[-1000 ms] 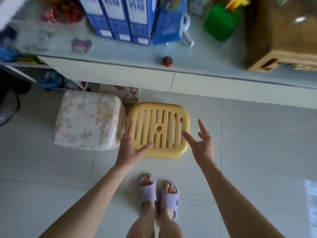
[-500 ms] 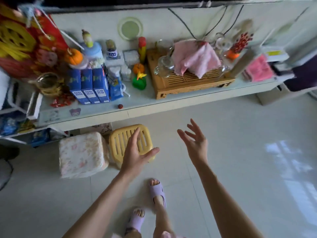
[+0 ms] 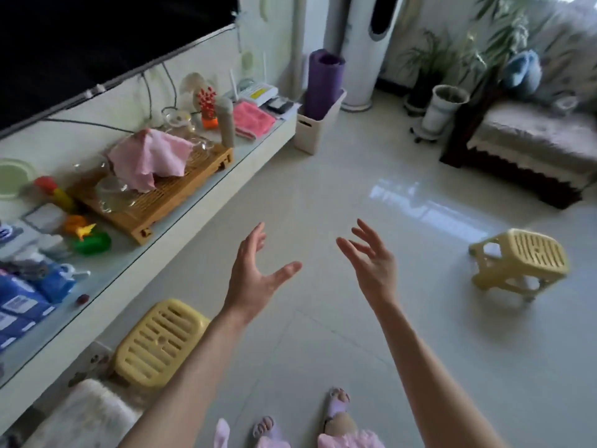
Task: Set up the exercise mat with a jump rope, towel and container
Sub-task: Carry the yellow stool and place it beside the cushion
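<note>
Well, nothing's set up yet: left hand (image 3: 255, 276) and right hand (image 3: 374, 270) fingers spread, empty; rolled purple exercise mat (image 3: 324, 84) upright in its bin (image 3: 311, 132), far beyond the fingertips

Left: long bench (image 3: 181, 218) bearing a wooden tea tray (image 3: 168, 195) and blue cartons (image 3: 22, 302). Lower left: yellow stool (image 3: 160, 342) on the floor. Right: second yellow stool (image 3: 523, 263). Upper right: potted plant (image 3: 444, 105), sofa (image 3: 533, 140).

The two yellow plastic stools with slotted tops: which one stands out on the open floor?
The yellow slotted plastic stool on the right stands alone on open tile; the other yellow stool sits against the low white cabinet, beside the left forearm.
</note>
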Demonstrator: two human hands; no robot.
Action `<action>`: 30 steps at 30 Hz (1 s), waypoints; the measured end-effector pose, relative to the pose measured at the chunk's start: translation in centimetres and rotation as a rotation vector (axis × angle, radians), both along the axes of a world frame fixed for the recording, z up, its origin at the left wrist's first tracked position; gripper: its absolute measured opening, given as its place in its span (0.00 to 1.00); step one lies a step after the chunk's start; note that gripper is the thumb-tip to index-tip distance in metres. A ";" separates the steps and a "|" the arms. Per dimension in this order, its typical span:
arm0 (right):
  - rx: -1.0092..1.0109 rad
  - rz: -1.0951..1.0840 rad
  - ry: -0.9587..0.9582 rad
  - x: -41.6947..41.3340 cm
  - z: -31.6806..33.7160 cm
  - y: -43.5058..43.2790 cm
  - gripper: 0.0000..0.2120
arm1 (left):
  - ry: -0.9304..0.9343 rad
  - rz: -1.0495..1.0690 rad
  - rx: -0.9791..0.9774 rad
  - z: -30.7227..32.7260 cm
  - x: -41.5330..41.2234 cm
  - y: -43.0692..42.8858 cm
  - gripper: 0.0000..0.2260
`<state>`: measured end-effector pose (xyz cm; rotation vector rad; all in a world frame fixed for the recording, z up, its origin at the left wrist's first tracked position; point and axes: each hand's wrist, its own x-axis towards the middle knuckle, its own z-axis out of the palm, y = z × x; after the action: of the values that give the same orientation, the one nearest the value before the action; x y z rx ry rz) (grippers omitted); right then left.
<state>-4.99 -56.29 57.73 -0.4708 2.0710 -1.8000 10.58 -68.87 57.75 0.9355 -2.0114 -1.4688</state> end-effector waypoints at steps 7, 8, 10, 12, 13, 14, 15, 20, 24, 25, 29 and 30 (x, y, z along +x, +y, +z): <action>-0.013 -0.274 0.066 -7.5 1.6 14.3 0.30 | 0.020 -0.289 -0.047 1.8 -12.4 9.7 0.40; -0.016 -0.308 0.077 -8.8 1.8 16.7 0.30 | 0.026 -0.326 -0.046 1.7 -14.3 11.8 0.41; -0.008 -0.375 0.087 -11.2 2.1 21.7 0.31 | 0.037 -0.393 -0.039 1.8 -18.0 16.3 0.41; -0.005 -0.448 0.091 -14.1 2.5 27.4 0.31 | 0.041 -0.469 -0.021 1.7 -22.1 21.7 0.41; -0.005 -0.474 0.094 -15.6 2.7 30.1 0.31 | 0.040 -0.498 -0.012 1.7 -24.1 24.3 0.41; -0.005 -0.489 0.091 -16.6 2.8 31.8 0.31 | 0.047 -0.514 0.002 1.7 -25.4 25.9 0.41; -0.006 -0.513 0.088 -18.0 2.8 34.4 0.30 | 0.052 -0.529 0.016 1.7 -27.3 28.3 0.41; -0.024 -0.593 0.062 -23.0 3.5 43.3 0.23 | 0.068 -0.596 0.025 2.1 -34.1 37.2 0.40; -0.021 -0.658 0.055 -27.0 3.4 49.6 0.24 | 0.066 -0.662 0.015 2.2 -39.2 43.1 0.41; -0.030 -0.686 0.048 -28.6 3.3 51.5 0.24 | 0.048 -0.683 0.014 2.1 -41.2 44.9 0.42; -0.025 -0.740 0.037 -33.9 2.5 56.3 0.24 | 0.043 -0.752 0.005 1.8 -47.3 49.4 0.41; -0.011 -0.747 0.036 -35.6 2.1 57.4 0.26 | 0.050 -0.763 0.005 1.5 -49.1 50.5 0.39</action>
<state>-40.63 1.15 59.83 0.3314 2.4577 -2.1806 -38.56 -18.37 59.27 0.0949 -2.4580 -1.8288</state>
